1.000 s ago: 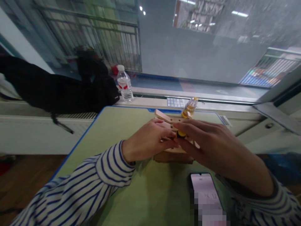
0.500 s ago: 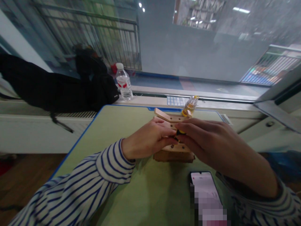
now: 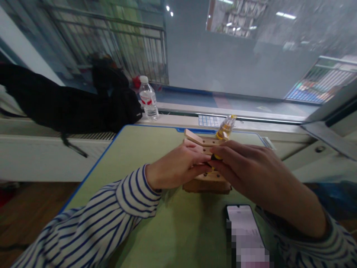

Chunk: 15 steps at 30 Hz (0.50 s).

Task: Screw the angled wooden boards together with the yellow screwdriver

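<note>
My right hand (image 3: 245, 167) pinches a short black-and-yellow screwdriver (image 3: 216, 157) from the right. Its handle is mostly covered by my fingers, and its tip is hidden. My left hand (image 3: 181, 162) reaches in from the left, thumb and forefinger closed around the dark lower part of the tool. Beneath both hands is a pale wooden assembly (image 3: 206, 150) of slats with dark round holes or fixings. One slat sticks up at its far left. A brown block-like base (image 3: 206, 186) shows under its near side.
The assembly rests on a green table (image 3: 145, 149) with a blue edge. A phone (image 3: 242, 223) lies near my right wrist. Behind stand a yellow-capped clear container (image 3: 226, 126) and a water bottle (image 3: 149, 100). A black bag (image 3: 83, 108) lies on the sill at left.
The hands stay almost in place over the wooden assembly. The view shifts slightly, and a little more yellow shows below the fingertips.
</note>
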### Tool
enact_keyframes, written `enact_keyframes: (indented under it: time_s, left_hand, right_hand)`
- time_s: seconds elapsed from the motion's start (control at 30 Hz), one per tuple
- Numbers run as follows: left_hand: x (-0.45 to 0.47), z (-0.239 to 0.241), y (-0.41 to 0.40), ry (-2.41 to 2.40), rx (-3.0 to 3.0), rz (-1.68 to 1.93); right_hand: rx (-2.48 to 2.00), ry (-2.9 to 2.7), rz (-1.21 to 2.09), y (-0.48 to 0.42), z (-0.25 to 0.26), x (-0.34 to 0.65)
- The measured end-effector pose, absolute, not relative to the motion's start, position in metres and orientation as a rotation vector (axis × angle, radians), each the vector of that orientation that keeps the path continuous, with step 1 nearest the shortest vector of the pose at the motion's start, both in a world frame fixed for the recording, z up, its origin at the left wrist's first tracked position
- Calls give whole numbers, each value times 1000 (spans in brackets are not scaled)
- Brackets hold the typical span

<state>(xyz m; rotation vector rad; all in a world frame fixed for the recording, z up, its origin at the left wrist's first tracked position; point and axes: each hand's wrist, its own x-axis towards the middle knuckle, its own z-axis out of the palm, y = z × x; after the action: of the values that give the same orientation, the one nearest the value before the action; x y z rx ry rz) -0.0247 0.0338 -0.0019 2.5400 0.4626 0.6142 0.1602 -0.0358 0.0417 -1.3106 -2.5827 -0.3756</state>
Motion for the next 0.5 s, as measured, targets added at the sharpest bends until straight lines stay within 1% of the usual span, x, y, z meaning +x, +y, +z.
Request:
enact_keyframes:
  time_s: [0.2, 0.33, 0.5]
  left_hand:
    - [-24, -2, 31, 607, 2555, 615]
    - [-23, -2, 30, 593, 2550, 649]
    - [-23, -1, 31, 556, 2564, 634]
  right_hand:
    - [-1319, -2561, -333, -36, 44, 159]
    - [-1213, -2545, -197, -36, 46, 160]
    - [-1148, -2579, -185, -37, 45, 164]
